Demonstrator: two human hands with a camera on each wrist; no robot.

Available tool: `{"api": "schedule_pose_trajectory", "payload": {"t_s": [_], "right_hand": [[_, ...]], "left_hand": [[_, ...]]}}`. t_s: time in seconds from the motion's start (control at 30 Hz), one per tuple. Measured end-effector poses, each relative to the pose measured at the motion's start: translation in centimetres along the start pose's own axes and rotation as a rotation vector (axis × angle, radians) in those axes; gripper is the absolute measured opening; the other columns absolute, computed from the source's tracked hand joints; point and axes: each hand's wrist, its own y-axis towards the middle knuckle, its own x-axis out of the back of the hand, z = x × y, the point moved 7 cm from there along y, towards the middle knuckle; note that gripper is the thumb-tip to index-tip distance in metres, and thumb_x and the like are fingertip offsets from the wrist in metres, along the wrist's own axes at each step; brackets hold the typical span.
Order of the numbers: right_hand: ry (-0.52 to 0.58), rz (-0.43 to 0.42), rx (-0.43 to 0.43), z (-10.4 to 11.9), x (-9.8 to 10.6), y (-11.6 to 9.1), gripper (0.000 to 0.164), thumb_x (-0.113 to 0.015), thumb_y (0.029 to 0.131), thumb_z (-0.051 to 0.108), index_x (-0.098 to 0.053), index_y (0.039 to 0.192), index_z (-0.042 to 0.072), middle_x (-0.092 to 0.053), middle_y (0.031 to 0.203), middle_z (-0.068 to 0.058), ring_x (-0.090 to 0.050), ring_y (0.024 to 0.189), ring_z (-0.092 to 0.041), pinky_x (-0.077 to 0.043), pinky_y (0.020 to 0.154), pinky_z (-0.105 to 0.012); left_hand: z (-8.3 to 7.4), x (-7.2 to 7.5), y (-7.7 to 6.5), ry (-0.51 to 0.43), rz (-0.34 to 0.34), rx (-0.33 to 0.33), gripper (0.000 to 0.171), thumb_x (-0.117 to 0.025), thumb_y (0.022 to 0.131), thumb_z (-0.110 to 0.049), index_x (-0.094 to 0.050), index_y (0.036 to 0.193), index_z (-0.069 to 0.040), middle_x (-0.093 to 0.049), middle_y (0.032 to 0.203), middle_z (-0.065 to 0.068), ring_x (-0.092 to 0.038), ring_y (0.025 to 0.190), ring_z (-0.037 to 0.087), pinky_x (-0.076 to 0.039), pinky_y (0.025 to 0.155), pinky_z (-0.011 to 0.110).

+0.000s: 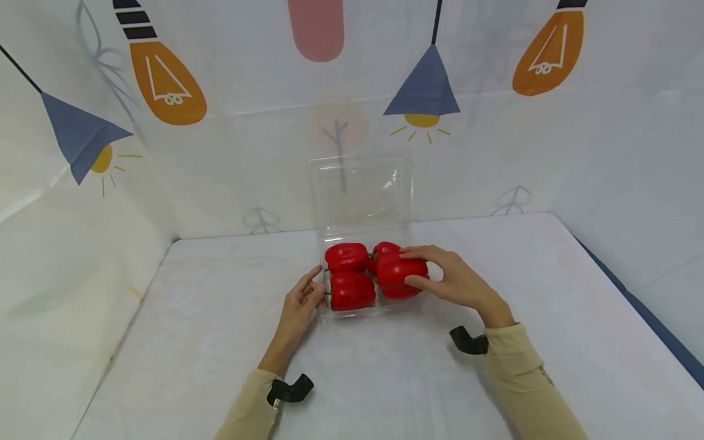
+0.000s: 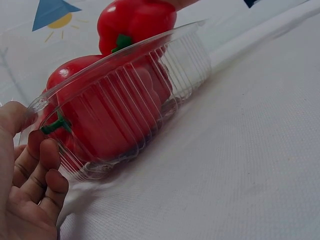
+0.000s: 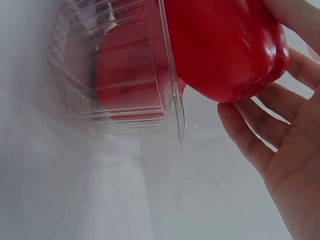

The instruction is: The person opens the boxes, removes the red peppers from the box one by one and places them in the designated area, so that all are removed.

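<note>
A clear plastic clamshell container (image 2: 192, 52) stands on the table with its lid (image 1: 363, 195) raised at the back. Two red bell peppers, a rear one (image 1: 346, 256) and a front one (image 1: 352, 291), lie in its left half, stems pointing left or inward. Another red pepper (image 1: 384, 248) sits at the back right. My right hand (image 1: 453, 278) grips a red bell pepper (image 3: 225, 50) by thumb and fingers, above the container's right half; what lies beneath is partly hidden. At the left side, my left hand (image 1: 299, 302) holds the container's edge between thumb and curled fingers.
A white cloth covers the table (image 1: 220, 342). Behind it hangs a white curtain (image 1: 247, 171) printed with lamps and bulbs, close to the raised lid. Black mounts, one at the left wrist (image 1: 291, 389) and one at the right (image 1: 469, 341), stick out from the sleeves.
</note>
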Motion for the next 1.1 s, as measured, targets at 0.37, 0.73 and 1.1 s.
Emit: {"api": "schedule_pose_trajectory", "payload": {"t_s": [0.37,0.73,1.1], "right_hand": [[-0.043,-0.124,0.018,0.0,1.3,0.0,0.050,-0.073,0.082,0.018,-0.056,0.129,0.018,-0.054,0.135,-0.005,-0.051,0.124,-0.019,-0.042,0.098,-0.017],[-0.066,-0.263,-0.019,-0.6,3.0,-0.4,0.049,-0.073,0.082,0.017,-0.057,0.129,0.017,-0.052,0.138,-0.004,-0.048,0.127,-0.021,-0.036,0.098,-0.007],[-0.184,-0.343,-0.095,-1.6,3.6,-0.6,0.047,-0.073,0.082,0.016,-0.057,0.126,0.008,-0.052,0.136,-0.010,-0.047,0.124,-0.028,-0.047,0.094,-0.050]], "left_hand": [[0.0,0.0,0.1,0.013,0.000,-0.011,0.049,-0.055,0.094,-0.007,-0.042,0.141,-0.007,-0.050,0.085,0.001,-0.052,0.072,0.007,-0.047,0.068,0.013],[0.0,0.0,0.1,0.020,-0.003,-0.013,0.049,-0.054,0.094,-0.007,-0.041,0.142,-0.005,-0.051,0.085,0.001,-0.052,0.072,0.005,-0.046,0.067,0.013],[0.1,0.0,0.1,0.005,0.005,-0.021,0.049,-0.054,0.094,-0.007,-0.041,0.142,-0.006,-0.050,0.085,0.001,-0.051,0.071,0.006,-0.046,0.067,0.014]]}}
